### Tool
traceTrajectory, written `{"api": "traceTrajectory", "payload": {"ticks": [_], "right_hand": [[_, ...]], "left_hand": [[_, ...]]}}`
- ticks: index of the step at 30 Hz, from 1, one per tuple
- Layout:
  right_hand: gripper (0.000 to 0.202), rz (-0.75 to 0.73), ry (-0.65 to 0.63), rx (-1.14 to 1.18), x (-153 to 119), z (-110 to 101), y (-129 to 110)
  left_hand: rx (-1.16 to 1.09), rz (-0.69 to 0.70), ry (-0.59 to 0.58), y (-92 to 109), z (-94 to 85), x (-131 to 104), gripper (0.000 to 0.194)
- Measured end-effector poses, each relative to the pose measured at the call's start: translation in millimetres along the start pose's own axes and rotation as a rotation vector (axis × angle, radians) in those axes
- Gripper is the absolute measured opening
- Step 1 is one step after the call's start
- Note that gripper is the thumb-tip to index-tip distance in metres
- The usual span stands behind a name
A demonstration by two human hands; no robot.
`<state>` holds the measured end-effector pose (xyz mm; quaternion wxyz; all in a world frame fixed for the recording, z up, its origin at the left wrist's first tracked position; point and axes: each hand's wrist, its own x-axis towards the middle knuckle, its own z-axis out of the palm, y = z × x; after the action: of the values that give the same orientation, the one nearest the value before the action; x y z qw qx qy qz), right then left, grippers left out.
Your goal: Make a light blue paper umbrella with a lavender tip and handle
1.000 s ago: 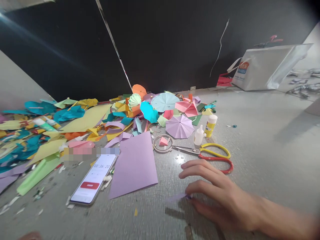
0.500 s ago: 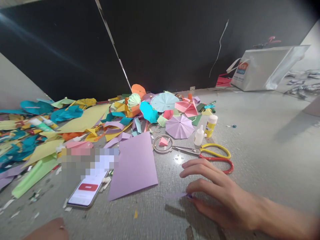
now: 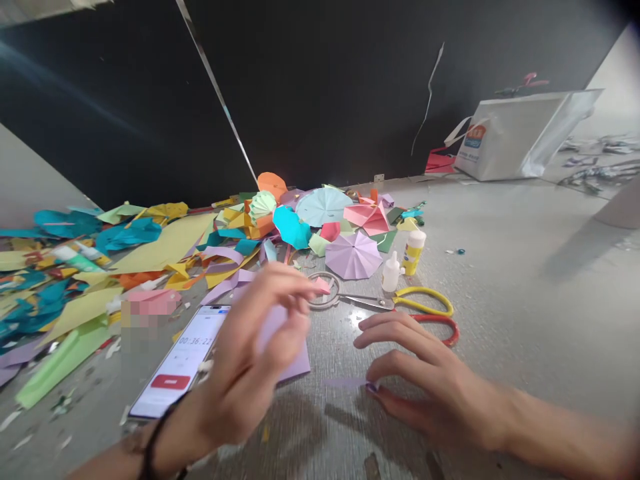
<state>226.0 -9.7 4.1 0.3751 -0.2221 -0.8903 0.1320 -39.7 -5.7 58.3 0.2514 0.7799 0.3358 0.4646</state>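
Note:
Thumb and fingertips of my right hand pinch a thin light purple paper strip, its free end pointing left above the table. My left hand, slightly blurred, hovers over a sheet of purple paper and covers much of it. Its fingers are partly bent and apart, with nothing visible in them; the fingertips are close to a small folded pink paper piece inside a grey tape ring. Whether they touch is unclear. Scissors with yellow and red handles lie beyond my right hand, blades toward the ring.
A white glue bottle and a yellow-labelled bottle stand behind the scissors. A pleated purple paper disc leans nearby. A lit phone lies left, beside paper scraps. A white bag stands back right.
My left hand has come in from the lower left to the middle, over the purple sheet. My right hand keeps its pinch on the strip. The view has shifted slightly.

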Motion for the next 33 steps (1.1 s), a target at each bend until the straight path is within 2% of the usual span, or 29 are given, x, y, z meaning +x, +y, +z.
{"api": "traceTrajectory", "payload": {"ticks": [3,4,6,9,13,23,28,33], "right_hand": [[0.020,-0.016,0.004,0.003,-1,1,1],[0.021,-0.021,0.003,0.012,-1,2,1],[0.021,-0.025,-0.004,0.032,-1,4,1],[0.021,-0.032,-0.015,0.050,-1,5,1],[0.025,-0.048,-0.005,0.038,1,6,0],[0.027,-0.067,-0.051,0.050,8,1,-6],[0.024,-0.047,0.013,0.043,5,5,-3],[0.025,-0.025,0.002,0.020,4,8,-2]], "left_hand": [[-0.261,-0.174,-0.336,-27,21.8,8,0.025],[-0.355,-0.231,-0.417,-34,29.3,5,0.028],[-0.459,-0.299,-0.487,-41,41.7,-4,0.031],[-0.468,-0.279,-0.450,-40,50.8,-15,0.020],[-0.497,-0.265,-0.398,-32,51.0,-17,0.008],[-0.503,-0.288,-0.419,-33,50.2,-16,0.015],[-0.588,-0.359,-0.389,-29,50.8,-15,0.011],[-0.492,-0.339,-0.379,-29,49.4,-17,0.011]]}}
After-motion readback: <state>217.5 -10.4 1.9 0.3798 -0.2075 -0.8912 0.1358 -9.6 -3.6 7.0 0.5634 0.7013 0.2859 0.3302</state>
